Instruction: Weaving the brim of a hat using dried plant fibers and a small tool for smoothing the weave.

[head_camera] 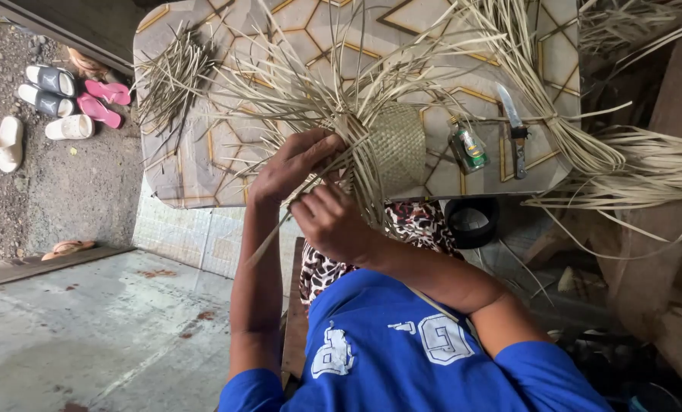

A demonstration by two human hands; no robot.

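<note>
While the left hand (291, 164) pinches a few pale strips at the edge of the half-woven mat (398, 145), the right hand (332, 221) closes round other strips just below it, both at the near edge of the patterned table (204, 164). The loose strips (280, 84) fan out stiffly from the woven part, so a slack grip could let the last rows spring open. A knife (515, 130) and a small bottle (468, 149) lie near, where a sweeping strand might knock them off.
</note>
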